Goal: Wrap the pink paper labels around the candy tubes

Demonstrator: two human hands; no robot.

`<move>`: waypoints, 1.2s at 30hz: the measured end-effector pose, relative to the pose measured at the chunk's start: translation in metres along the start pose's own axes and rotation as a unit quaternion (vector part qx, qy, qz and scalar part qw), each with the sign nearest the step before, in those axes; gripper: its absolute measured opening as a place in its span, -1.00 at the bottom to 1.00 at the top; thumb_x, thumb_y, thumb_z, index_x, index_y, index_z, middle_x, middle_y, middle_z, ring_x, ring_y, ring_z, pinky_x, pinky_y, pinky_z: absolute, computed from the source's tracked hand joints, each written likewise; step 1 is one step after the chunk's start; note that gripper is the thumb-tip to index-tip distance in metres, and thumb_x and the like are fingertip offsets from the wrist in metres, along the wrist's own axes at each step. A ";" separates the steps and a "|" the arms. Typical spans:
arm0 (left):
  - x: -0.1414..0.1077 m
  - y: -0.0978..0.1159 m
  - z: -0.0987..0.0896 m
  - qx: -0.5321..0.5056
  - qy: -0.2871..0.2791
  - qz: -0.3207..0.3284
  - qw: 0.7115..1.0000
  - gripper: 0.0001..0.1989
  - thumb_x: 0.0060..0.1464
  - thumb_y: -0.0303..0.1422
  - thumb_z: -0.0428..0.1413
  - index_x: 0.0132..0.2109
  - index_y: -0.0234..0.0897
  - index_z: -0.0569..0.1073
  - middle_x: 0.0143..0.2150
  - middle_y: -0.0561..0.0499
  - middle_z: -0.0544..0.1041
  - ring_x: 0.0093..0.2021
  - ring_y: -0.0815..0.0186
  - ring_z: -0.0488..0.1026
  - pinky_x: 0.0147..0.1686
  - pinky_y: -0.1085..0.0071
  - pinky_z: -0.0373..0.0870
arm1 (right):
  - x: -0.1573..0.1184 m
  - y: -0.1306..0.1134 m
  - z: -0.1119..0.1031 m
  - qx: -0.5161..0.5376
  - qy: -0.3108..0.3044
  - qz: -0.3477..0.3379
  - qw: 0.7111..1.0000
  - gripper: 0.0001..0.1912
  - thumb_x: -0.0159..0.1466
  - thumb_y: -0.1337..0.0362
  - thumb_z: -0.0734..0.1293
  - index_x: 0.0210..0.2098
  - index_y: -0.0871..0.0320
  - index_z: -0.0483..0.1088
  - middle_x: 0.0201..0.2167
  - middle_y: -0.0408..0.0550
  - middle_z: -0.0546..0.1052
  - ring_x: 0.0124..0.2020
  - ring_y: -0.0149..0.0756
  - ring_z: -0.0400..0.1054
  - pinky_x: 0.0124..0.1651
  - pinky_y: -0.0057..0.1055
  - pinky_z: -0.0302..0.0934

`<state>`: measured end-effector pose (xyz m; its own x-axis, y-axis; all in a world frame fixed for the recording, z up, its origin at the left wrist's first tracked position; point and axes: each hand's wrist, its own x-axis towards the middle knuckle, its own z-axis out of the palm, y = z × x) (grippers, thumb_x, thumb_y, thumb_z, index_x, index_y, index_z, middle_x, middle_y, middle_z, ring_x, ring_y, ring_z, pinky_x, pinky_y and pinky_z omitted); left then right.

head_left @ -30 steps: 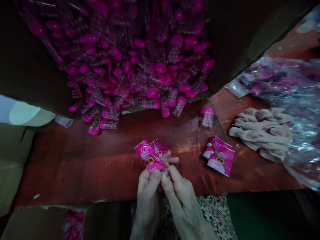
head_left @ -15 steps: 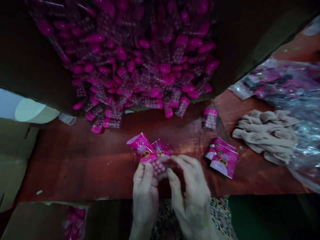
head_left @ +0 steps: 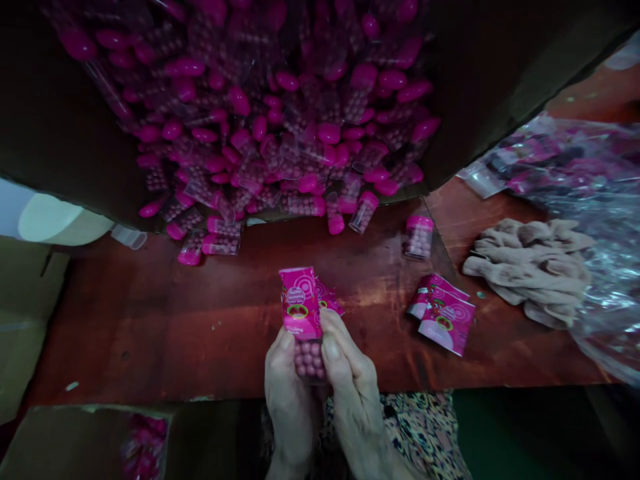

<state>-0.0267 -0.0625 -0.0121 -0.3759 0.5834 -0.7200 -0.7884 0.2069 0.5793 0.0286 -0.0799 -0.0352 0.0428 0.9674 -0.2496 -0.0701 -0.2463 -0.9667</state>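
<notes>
A clear jar of pink candy balls (head_left: 309, 360) is held low over the table's front edge. A pink printed sleeve (head_left: 301, 303) covers its upper part, while the balls show below. My left hand (head_left: 289, 383) is closed on the jar's left side, thumb at the sleeve's lower edge. From the right, my right hand (head_left: 347, 373) grips the sleeve and jar, thumb at the lower right corner. Another pink sleeve (head_left: 327, 297) lies just behind the hands, partly covered. Flat pink sleeves (head_left: 447, 323) rest on the table to the right.
A large open carton (head_left: 480, 73) spills many pink-capped candy jars (head_left: 300, 140) onto the red-brown table (head_left: 165, 320). One jar (head_left: 419, 237) stands apart at right. Beyond are beige gloves (head_left: 533, 267) and a clear plastic bag (head_left: 600, 267). A lower box (head_left: 145, 443) holds pink items.
My right hand has closed in on the jar and sleeve, its fingers gripping the right side. The sleeve has turned from a leftward tilt to nearly upright.
</notes>
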 end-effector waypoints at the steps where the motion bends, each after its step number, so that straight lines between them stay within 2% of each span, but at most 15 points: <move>1: 0.001 0.000 -0.001 -0.005 -0.007 -0.012 1.000 -0.80 -0.22 -0.25 0.21 -0.49 -0.32 0.50 -0.57 0.06 0.49 -0.56 0.40 0.39 -0.48 0.48 0.38 | -0.001 0.002 0.000 0.000 0.017 0.007 1.000 -0.64 0.30 0.13 0.15 0.01 0.07 0.38 0.05 0.00 0.41 0.12 -0.17 0.22 0.20 -0.17 0.06; 3: 0.004 -0.002 -0.002 -0.014 -0.021 -0.033 0.999 -0.79 -0.16 -0.23 0.16 -0.46 -0.32 0.51 -0.57 0.05 0.49 -0.60 0.42 0.36 -0.50 0.47 0.36 | 0.003 0.003 -0.002 -0.003 0.019 0.005 1.000 -0.65 0.27 0.12 0.19 -0.03 0.06 0.41 0.04 0.00 0.42 0.08 -0.16 0.26 0.15 -0.18 0.12; 5: 0.007 -0.004 -0.001 -0.017 -0.031 -0.040 0.999 -0.78 -0.14 -0.23 0.13 -0.45 -0.33 0.51 -0.58 0.06 0.47 -0.62 0.43 0.34 -0.52 0.49 0.33 | 0.012 0.000 -0.005 0.003 -0.009 -0.016 1.000 -0.70 0.25 0.14 0.23 -0.08 0.03 0.45 -0.02 -0.04 0.46 0.03 -0.20 0.31 0.08 -0.26 0.20; 8: 0.009 -0.008 0.000 0.006 -0.027 -0.006 1.000 -0.78 -0.16 -0.23 0.15 -0.47 -0.33 0.49 -0.59 0.09 0.44 -0.60 0.45 0.32 -0.56 0.53 0.27 | 0.025 -0.009 -0.008 0.011 -0.053 -0.036 0.998 -0.77 0.24 0.20 0.26 -0.16 0.03 0.49 -0.18 -0.08 0.51 -0.15 -0.29 0.39 -0.09 -0.40 0.30; 10: 0.009 -0.010 -0.001 0.057 -0.017 0.037 0.998 -0.79 -0.15 -0.23 0.15 -0.46 -0.32 0.48 -0.55 0.08 0.45 -0.55 0.43 0.35 -0.53 0.53 0.27 | 0.027 -0.011 -0.008 0.007 -0.060 -0.038 0.997 -0.78 0.23 0.25 0.27 -0.17 0.05 0.49 -0.24 -0.09 0.52 -0.23 -0.32 0.40 -0.15 -0.44 0.31; 13: 0.008 -0.013 -0.007 0.154 -0.006 0.086 0.984 -0.80 -0.10 -0.24 0.11 -0.38 -0.31 0.48 -0.45 0.04 0.49 -0.43 0.36 0.41 -0.43 0.49 0.31 | 0.023 -0.007 -0.007 -0.007 -0.045 -0.044 0.998 -0.76 0.24 0.30 0.25 -0.12 0.09 0.46 -0.19 -0.07 0.51 -0.20 -0.30 0.39 -0.11 -0.43 0.28; 16: 0.006 -0.015 -0.011 0.217 -0.040 0.095 0.971 -0.75 -0.04 -0.22 0.06 -0.32 -0.31 0.48 -0.41 0.01 0.49 -0.39 0.30 0.41 -0.39 0.44 0.32 | 0.019 0.001 -0.010 -0.004 -0.045 -0.047 0.998 -0.74 0.24 0.30 0.25 -0.09 0.07 0.44 -0.16 -0.08 0.51 -0.17 -0.30 0.38 -0.09 -0.45 0.27; 19: 0.006 -0.015 -0.013 0.265 -0.070 0.109 0.955 -0.70 0.00 -0.20 0.00 -0.23 -0.30 0.48 -0.40 -0.01 0.49 -0.39 0.28 0.40 -0.40 0.42 0.32 | 0.021 0.004 -0.015 0.045 -0.055 0.000 0.997 -0.75 0.25 0.25 0.25 -0.10 0.05 0.45 -0.21 -0.11 0.52 -0.22 -0.34 0.39 -0.12 -0.48 0.28; 21: 0.005 -0.015 -0.013 0.315 -0.077 0.121 0.938 -0.68 0.01 -0.20 -0.01 -0.19 -0.29 0.48 -0.43 -0.01 0.47 -0.42 0.28 0.38 -0.45 0.43 0.29 | 0.024 0.003 -0.019 0.106 -0.070 0.052 0.991 -0.76 0.24 0.18 0.27 -0.13 0.06 0.46 -0.33 -0.13 0.54 -0.41 -0.41 0.39 -0.29 -0.53 0.32; 24: 0.003 -0.013 -0.012 0.386 -0.093 0.144 0.906 -0.71 -0.01 -0.22 0.05 -0.17 -0.27 0.46 -0.49 0.02 0.43 -0.48 0.32 0.32 -0.52 0.45 0.24 | 0.033 -0.001 -0.024 0.202 -0.096 0.105 0.969 -0.77 0.16 0.13 0.34 -0.24 0.11 0.48 -0.55 -0.20 0.48 -0.69 -0.54 0.23 -0.60 -0.62 0.22; 28: 0.000 -0.009 -0.007 0.403 -0.173 0.137 0.888 -0.83 0.04 -0.28 0.04 -0.36 -0.29 0.43 -0.58 0.08 0.33 -0.57 0.40 0.24 -0.56 0.49 0.18 | 0.045 -0.004 -0.028 0.262 -0.096 0.172 0.945 -0.80 0.06 0.16 0.42 -0.41 0.16 0.46 -0.67 -0.24 0.41 -0.80 -0.59 0.11 -0.79 -0.66 0.05; 31: -0.002 -0.006 -0.007 0.414 -0.177 0.144 0.881 -0.78 0.08 -0.32 0.00 -0.46 -0.30 0.42 -0.63 0.09 0.29 -0.60 0.41 0.22 -0.57 0.50 0.16 | 0.046 -0.003 -0.029 0.271 -0.113 0.192 0.937 -0.81 0.03 0.21 0.45 -0.43 0.19 0.47 -0.65 -0.21 0.44 -0.77 -0.56 0.17 -0.79 -0.66 0.07; 34: -0.004 -0.004 -0.012 0.434 -0.136 0.199 0.868 -0.86 0.03 -0.37 0.07 -0.32 -0.26 0.52 -0.57 0.03 0.41 -0.53 0.32 0.31 -0.50 0.47 0.23 | 0.041 -0.001 -0.028 0.268 -0.126 0.209 0.932 -0.83 0.02 0.27 0.46 -0.39 0.19 0.49 -0.59 -0.18 0.48 -0.66 -0.53 0.28 -0.66 -0.65 0.18; 36: -0.004 -0.003 -0.015 0.435 -0.117 0.229 0.863 -0.83 -0.03 -0.41 0.11 -0.26 -0.22 0.56 -0.47 -0.03 0.51 -0.46 0.26 0.37 -0.43 0.43 0.29 | 0.038 -0.001 -0.027 0.270 -0.127 0.220 0.929 -0.81 0.01 0.28 0.47 -0.37 0.19 0.51 -0.50 -0.13 0.54 -0.56 -0.50 0.35 -0.50 -0.61 0.27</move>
<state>-0.0303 -0.0769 -0.0163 -0.3624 0.8817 -0.3021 0.1188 0.3652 0.9233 0.0575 -0.0446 -0.0456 -0.3411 0.7793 -0.5257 -0.5174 -0.6226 -0.5871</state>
